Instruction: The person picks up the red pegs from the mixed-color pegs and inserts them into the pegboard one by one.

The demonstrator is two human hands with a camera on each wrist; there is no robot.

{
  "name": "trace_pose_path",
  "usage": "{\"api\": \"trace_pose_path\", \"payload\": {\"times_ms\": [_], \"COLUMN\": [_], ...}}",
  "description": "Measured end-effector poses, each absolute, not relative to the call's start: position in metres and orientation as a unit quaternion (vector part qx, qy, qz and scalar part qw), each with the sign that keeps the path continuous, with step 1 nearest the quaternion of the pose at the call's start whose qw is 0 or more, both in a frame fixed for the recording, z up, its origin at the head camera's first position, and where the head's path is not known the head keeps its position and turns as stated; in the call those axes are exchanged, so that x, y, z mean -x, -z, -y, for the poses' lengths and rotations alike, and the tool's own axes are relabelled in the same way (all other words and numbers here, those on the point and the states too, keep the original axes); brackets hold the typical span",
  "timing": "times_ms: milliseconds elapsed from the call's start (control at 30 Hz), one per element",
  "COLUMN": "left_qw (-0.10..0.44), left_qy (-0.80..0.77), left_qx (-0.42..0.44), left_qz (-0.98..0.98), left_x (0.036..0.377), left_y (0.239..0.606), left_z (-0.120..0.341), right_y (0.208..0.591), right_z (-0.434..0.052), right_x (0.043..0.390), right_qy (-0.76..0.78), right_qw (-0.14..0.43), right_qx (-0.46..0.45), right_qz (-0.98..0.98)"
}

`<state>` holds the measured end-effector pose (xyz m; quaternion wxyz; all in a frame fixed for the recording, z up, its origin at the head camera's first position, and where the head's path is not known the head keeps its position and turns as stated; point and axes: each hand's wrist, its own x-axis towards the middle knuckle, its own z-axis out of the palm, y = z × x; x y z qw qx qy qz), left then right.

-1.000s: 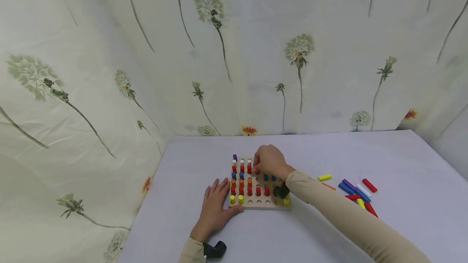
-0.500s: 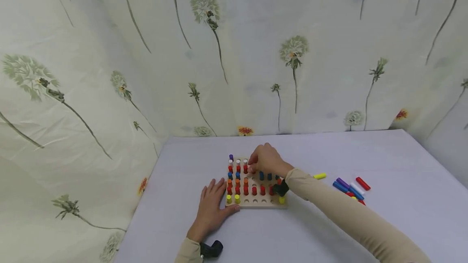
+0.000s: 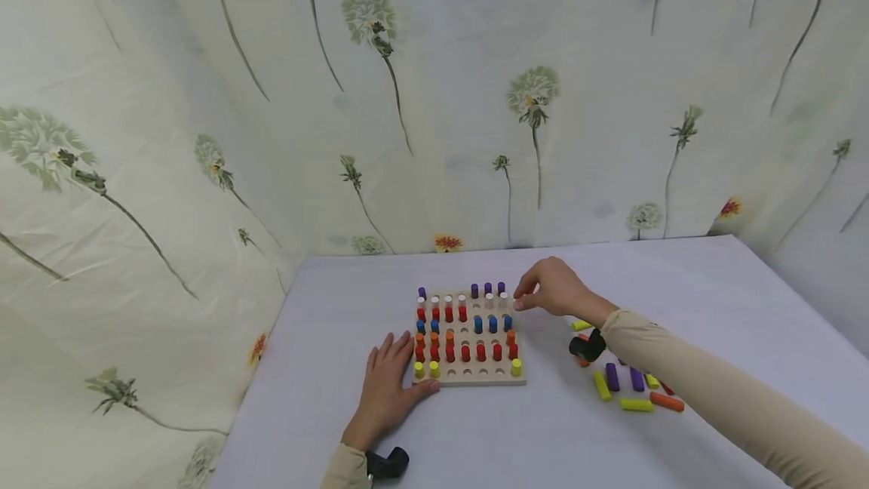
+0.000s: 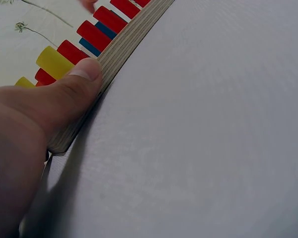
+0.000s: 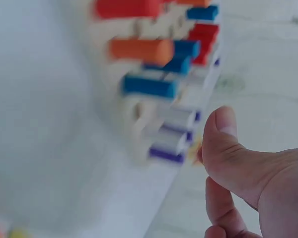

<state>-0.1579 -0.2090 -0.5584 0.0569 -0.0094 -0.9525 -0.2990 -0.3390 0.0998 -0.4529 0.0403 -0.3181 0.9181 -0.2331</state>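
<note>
- Presently, the left hand (image 3: 385, 391) lies flat on the surface (image 3: 475, 436), fingers straight and slightly spread, just left of the peg board's near left corner; the left wrist view shows its thumb (image 4: 64, 94) pressed against the peg board's layered edge, gripping nothing.
- Wooden peg board (image 3: 468, 377): resting flat on the surface, taken as the landmark for all positions below. Upright pegs stand in its holes: yellow pegs (image 3: 425, 370) at the near left corner, red pegs (image 3: 473, 353) in the row behind, orange pegs (image 3: 434, 338) toward the left side, blue pegs (image 3: 492, 323) at mid-board, white pegs (image 3: 448, 299) and purple pegs (image 3: 487, 289) along the far edge. Several holes in the near row stand open.
- Right hand (image 3: 553, 289): just beyond the peg board's far right corner, above the surface, fingers curled loosely with fingertips close to the corner pegs. The right wrist view is blurred; thumb (image 5: 221, 144) is extended near the purple pegs and nothing is seen between thumb and fingers. Whether the fingertips touch a peg cannot be told.
- Loose pegs (image 3: 627, 391): lying on their sides on the surface, to the right of the peg board and apart from it, partly under the right forearm; yellow, purple and orange are distinguishable.
</note>
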Motion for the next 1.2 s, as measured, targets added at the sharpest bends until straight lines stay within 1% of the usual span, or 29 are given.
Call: {"api": "trace_pose_path", "payload": {"times_ms": [200,433,633,733,933,1200], "left_qw": [0.056,0.055,0.059,0.065,0.066,0.065], "left_qy": [0.298,0.304,0.296,0.300,0.305,0.295], "left_qx": [0.006,0.002,0.004,0.006,0.010,0.009], "left_qz": [0.953,0.951,0.953,0.952,0.950,0.953], "left_x": [0.158,0.158,0.157,0.156,0.156,0.157], "left_y": [0.558,0.561,0.562,0.560,0.557,0.562], "left_z": [0.209,0.206,0.207,0.208,0.206,0.208], "right_y": [0.457,0.459,0.469,0.475,0.488,0.499], "right_z": [-0.152,-0.209,-0.244,-0.252,-0.252,-0.245], "right_x": [0.334,0.305,0.289,0.284,0.273,0.269], "right_qy": [0.217,0.182,0.164,0.166,0.158,0.149], "right_qw": [0.068,0.074,0.089,0.083,0.069,0.032], "right_qx": [0.303,0.292,0.278,0.276,0.266,0.270], "right_qz": [-0.925,-0.936,-0.942,-0.943,-0.949,-0.951]}}
